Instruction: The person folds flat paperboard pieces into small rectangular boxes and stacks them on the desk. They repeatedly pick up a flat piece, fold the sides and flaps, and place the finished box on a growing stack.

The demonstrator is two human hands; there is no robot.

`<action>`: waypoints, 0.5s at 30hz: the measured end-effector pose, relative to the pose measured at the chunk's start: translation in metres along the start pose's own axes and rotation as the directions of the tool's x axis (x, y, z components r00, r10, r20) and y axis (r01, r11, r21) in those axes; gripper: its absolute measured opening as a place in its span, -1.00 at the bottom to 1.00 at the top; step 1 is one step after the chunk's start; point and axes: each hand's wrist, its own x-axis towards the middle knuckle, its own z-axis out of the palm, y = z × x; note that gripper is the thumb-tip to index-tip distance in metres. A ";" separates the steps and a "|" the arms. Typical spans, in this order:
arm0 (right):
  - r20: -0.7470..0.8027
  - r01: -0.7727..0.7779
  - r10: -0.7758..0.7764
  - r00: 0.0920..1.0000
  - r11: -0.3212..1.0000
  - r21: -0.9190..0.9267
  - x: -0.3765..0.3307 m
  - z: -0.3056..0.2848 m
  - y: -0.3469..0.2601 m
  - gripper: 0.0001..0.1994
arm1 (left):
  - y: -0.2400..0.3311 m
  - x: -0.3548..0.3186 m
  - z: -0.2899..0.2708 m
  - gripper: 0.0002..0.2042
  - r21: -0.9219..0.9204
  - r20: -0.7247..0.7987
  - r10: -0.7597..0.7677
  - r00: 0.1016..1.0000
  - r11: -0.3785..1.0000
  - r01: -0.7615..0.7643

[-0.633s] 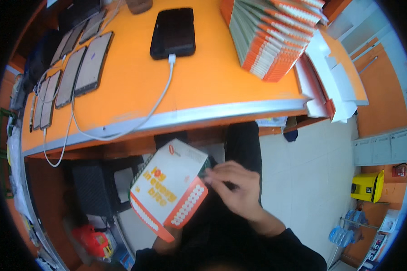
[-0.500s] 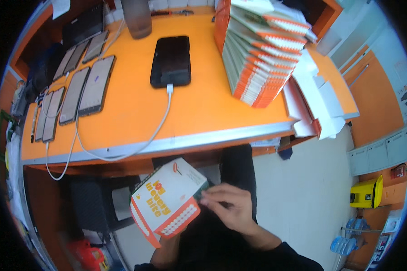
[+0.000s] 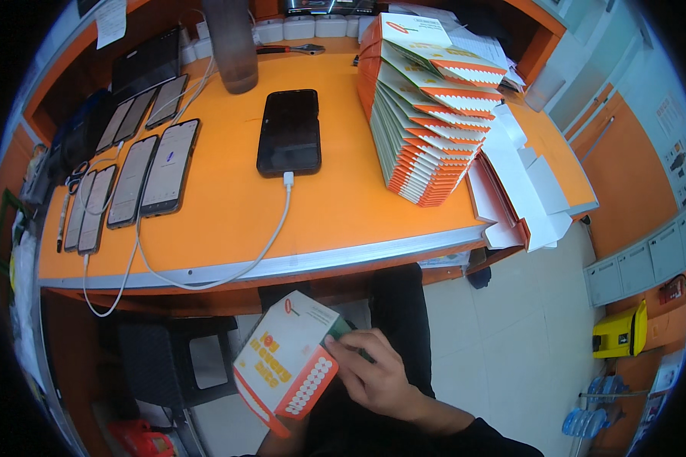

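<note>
Over my lap is a white and orange cardboard food box (image 3: pixel 286 346) with scalloped trim, a green side and yellow print, tilted and partly folded. Underneath it, my left hand (image 3: pixel 288 436) supports it from below, its fingers hidden by the card. My right hand (image 3: pixel 373 375) pinches the green side at the box's right edge, thumb and fingertips close together. On the desk above stands a tall stack of matching nested boxes (image 3: pixel 427 129), flattened and leaning to the right.
Several phones (image 3: pixel 171 164) lie at the orange desk's (image 3: pixel 221 228) left, and a black phone (image 3: pixel 290 133) is plugged into a white cable (image 3: pixel 270 244) that hangs over the edge. A tumbler (image 3: pixel 232 53), pliers (image 3: pixel 301 49) and an opened white carton (image 3: pixel 530 190) are there too. A black stool (image 3: pixel 160 373) stands below.
The head view has tilted, so the desk sits lower in the picture. Both hands still hold the box, which has turned slightly; my right fingers have moved further onto its green side.
</note>
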 end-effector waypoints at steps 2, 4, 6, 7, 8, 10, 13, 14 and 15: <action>0.020 0.010 -0.008 1.000 0.998 -0.056 0.001 0.001 0.000 -0.54 | -0.007 0.001 0.004 -0.46 -0.052 -0.029 -0.037 0.999 0.998 0.035; 0.053 0.012 -0.009 0.999 0.998 -0.067 0.000 0.004 0.002 -0.51 | -0.005 0.005 0.020 -0.47 -0.066 -0.086 -0.066 0.994 0.996 0.060; 0.092 0.004 0.000 0.996 0.999 -0.044 -0.003 0.004 0.007 -0.46 | 0.016 0.012 0.059 -0.66 0.008 -0.173 -0.051 0.984 0.999 0.054; 0.112 -0.005 0.006 0.994 1.000 -0.010 -0.002 0.002 0.008 -0.44 | 0.020 0.015 0.066 -0.70 -0.007 -0.230 -0.063 0.971 0.998 0.063; 0.133 -0.014 0.010 0.991 1.000 0.024 -0.001 -0.001 0.009 -0.43 | 0.025 0.016 0.073 -0.73 -0.023 -0.287 -0.074 0.955 0.997 0.071; 0.166 -0.020 0.012 0.986 0.999 0.050 -0.001 -0.005 0.010 -0.41 | 0.025 0.022 0.075 -0.83 -0.030 -0.401 -0.051 0.915 0.999 0.042; 0.194 0.029 -0.029 0.981 1.000 0.001 -0.012 -0.012 0.018 -0.42 | 0.034 0.030 0.077 -0.84 -0.075 -0.409 -0.029 0.912 0.997 -0.002; 0.199 0.072 -0.065 0.978 0.997 -0.032 -0.020 -0.015 0.029 -0.44 | 0.035 0.031 0.070 -0.79 -0.067 -0.324 -0.046 0.945 0.997 0.025; 0.205 0.120 -0.107 0.973 0.991 -0.054 -0.024 -0.016 0.036 -0.46 | 0.038 0.031 0.069 -0.78 -0.087 -0.323 -0.071 0.944 0.995 0.045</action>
